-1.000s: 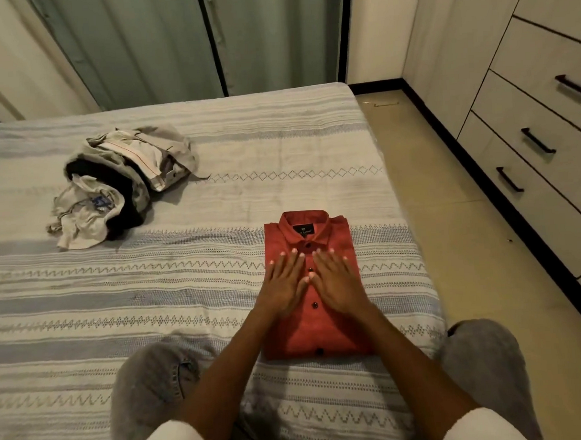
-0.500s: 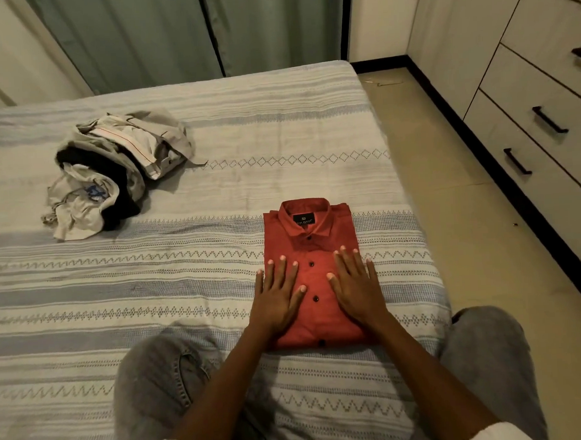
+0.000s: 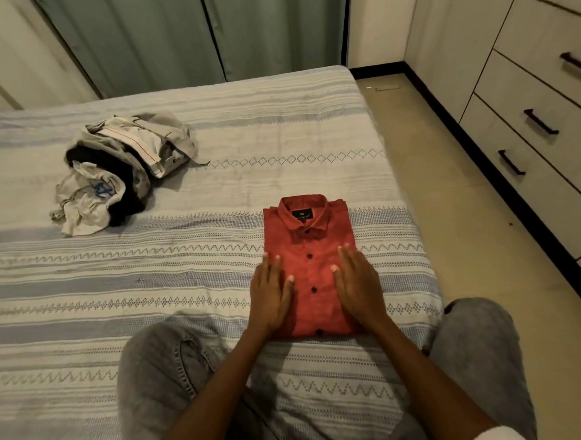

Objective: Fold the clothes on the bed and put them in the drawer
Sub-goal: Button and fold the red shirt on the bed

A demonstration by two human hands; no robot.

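Hands flat: left hand, right hand pressing folded red shirt.

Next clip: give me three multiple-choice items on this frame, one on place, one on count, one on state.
1. Where does the heap of unfolded grey, white and black clothes lie?
A far left on the bed
B on the floor
C in a drawer

2. How many dark drawer handles show?
A one
B three
C five

3. The folded red button-up shirt is
A hanging
B crumpled
C folded flat, collar up

Key: 1 A, it sits on the striped bedspread. 2 B, three handles show. 3 C, left hand and right hand rest flat on it.
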